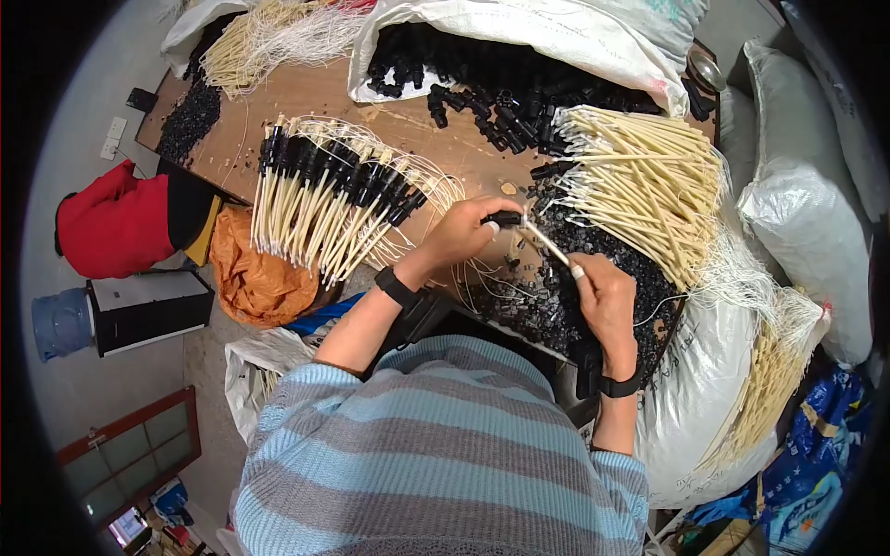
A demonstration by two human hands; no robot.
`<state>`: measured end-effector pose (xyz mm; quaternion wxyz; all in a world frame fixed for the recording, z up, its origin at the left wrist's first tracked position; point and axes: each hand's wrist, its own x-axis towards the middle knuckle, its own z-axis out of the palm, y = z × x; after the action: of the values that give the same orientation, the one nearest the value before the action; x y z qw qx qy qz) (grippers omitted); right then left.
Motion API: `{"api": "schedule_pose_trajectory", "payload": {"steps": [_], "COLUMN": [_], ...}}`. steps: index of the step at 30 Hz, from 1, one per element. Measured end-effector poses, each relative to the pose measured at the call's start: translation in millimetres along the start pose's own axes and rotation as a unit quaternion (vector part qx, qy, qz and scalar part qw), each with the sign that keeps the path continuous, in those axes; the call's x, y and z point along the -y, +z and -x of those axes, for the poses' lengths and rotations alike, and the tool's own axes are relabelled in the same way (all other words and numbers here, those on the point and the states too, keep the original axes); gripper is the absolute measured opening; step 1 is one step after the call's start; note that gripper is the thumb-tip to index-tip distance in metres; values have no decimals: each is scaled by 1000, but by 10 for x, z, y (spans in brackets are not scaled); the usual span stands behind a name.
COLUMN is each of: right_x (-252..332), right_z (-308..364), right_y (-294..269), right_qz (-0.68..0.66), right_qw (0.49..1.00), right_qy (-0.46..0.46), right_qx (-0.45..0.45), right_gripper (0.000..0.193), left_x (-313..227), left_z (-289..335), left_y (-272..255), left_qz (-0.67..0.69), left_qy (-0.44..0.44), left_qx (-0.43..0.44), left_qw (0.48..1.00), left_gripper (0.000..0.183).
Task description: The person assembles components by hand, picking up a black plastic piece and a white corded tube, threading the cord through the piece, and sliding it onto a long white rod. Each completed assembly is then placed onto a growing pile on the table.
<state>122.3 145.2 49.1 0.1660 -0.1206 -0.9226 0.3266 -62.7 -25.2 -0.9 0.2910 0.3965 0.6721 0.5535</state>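
Observation:
Near the table's front edge, my left hand [464, 232] is closed round a black plastic fitting [505, 219]. My right hand [604, 289] pinches a thin cream rod [549, 243], whose far end meets or nearly meets the fitting; I cannot tell if it is inside. Beneath and beside my right hand lie many small black and clear pieces [542, 310]. Loose cream rods [640, 185] with white cords are piled beyond that hand. Left of my left hand, a row of cream rods with black fittings [324, 190] lies fanned out, white strings trailing over it.
At the back of the wooden table [250, 120], a white sack [519, 23] spills black fittings [501, 120]. Full sacks [802, 185] stand along the right side. An orange bag [250, 269] and a red cloth [120, 222] are on the left, beyond the table.

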Motion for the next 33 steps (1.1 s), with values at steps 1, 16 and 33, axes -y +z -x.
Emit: {"api": "schedule_pose_trajectory", "payload": {"steps": [1,16,33], "right_x": [8,134,233], "right_z": [13,-55,32], "right_y": [32,124,402], "right_qz": [0,-98,33], "right_qw": [1000,991,999], "right_qy": [0,89,35], "right_qx": [0,22,-13], "right_gripper": [12,15,14], "left_x": [-13,-522,-193], "left_z": [7,99,163], "left_y": [16,387,221], "left_qz": [0,-377,-182], "left_qy": [0,238,27], "left_qx": [0,29,-66], "left_qw": [1000,895,981], "left_gripper": [44,10,35]}}
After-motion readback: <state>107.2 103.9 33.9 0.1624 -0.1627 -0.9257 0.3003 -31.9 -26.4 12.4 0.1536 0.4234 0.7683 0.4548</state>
